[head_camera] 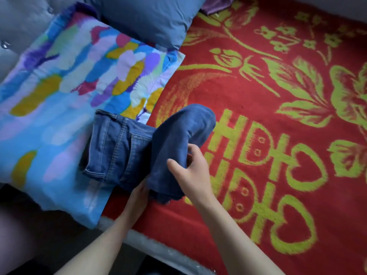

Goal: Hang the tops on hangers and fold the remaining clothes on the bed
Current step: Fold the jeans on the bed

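Two bare forearms enter from the bottom edge, both hands close together on a pair of blue denim jeans point(123, 147). Left hand point(139, 195) at the near lower edge of the denim; its fingers go out of sight under the fabric, so cannot tell whether they curl round it. Right hand point(192, 171) just beside it, clamped on the folded leg section: thumb laid across the top of the cloth, fingers hooked round its right edge. The jeans lie near the front edge of the bed, waistband and pocket part flat to the left, leg part doubled over and bulging up to the right. Left portion of the jeans rests on a light-blue pillow with painted yellow, purple and pink brush-stroke patches point(59, 96); right portion sits over a red woven blanket with yellow-green flowers and large characters point(258, 96), which covers the bed out to the right. Further back, a plain slate-blue pillow point(149, 20) overlaps the far corner of the patterned one. Behind both, at the top left, a grey buttoned padded headboard point(15, 26). At the far top edge, a bit of purple cloth point(214, 4) on the blanket, mostly cut off.
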Available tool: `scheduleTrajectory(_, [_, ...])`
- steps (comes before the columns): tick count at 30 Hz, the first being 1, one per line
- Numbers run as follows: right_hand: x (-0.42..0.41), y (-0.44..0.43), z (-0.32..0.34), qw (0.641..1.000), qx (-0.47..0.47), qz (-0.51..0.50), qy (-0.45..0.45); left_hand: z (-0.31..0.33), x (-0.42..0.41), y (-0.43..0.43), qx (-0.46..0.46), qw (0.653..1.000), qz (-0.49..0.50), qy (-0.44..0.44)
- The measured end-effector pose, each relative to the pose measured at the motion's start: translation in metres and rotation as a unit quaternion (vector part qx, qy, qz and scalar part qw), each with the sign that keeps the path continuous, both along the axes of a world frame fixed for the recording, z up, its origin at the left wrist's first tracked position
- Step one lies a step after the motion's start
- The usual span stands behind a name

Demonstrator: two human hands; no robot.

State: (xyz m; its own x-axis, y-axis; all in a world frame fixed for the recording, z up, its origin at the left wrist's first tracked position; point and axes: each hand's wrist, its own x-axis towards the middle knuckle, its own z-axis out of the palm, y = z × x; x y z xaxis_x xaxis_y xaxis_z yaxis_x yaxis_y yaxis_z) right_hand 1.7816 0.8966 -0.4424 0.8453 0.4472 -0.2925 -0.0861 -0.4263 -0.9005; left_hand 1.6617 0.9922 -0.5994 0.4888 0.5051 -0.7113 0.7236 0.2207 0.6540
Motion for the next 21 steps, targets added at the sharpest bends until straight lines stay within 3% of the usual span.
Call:
scheduleTrajectory(3, [-0.019, 0.058, -0.008, 0.983, -0.042, 0.171, -0.058, -0.015, -0.041, 0.013, 0.061, 0.994, 0.042, 0.08])
scheduleTrajectory(6, [-0.037, 0.085, -0.045, 0.918, -0.145, 0.362, -0.069, -0.012, -0.069, 0.007, 0.109, 0.987, 0.052, 0.11])
scheduleTrajectory(8, [-0.05, 0.089, -0.08, 0.872, -0.201, 0.425, -0.134, -0.007, -0.087, 0.006, 0.123, 0.986, 0.058, 0.1])
scheduleTrajectory(10, [-0.059, 0.079, -0.104, 0.843, -0.222, 0.425, -0.244, 0.004, -0.092, 0.012, 0.192, 0.977, 0.082, 0.033])
scheduleTrajectory(12, [-0.064, 0.065, -0.119, 0.815, -0.266, 0.406, -0.316, 0.018, -0.088, 0.025, 0.384, 0.92, 0.056, -0.059])
scheduleTrajectory(14, [-0.068, 0.051, -0.132, 0.797, -0.282, 0.409, -0.344, 0.025, -0.077, 0.04, 0.587, 0.791, -0.091, -0.147])
scheduleTrajectory(15, [-0.068, 0.046, -0.136, 0.791, -0.285, 0.418, -0.344, 0.029, -0.069, 0.05, 0.642, 0.728, -0.171, -0.168])
scheduleTrajectory(18, [-0.06, 0.046, -0.149, 0.772, -0.306, 0.436, -0.347, 0.006, -0.052, 0.092, 0.682, 0.621, -0.375, -0.093])
scheduleTrajectory(21, [-0.056, 0.059, -0.155, 0.763, -0.309, 0.442, -0.357, -0.031, -0.049, 0.134, 0.689, 0.554, -0.467, -0.032])
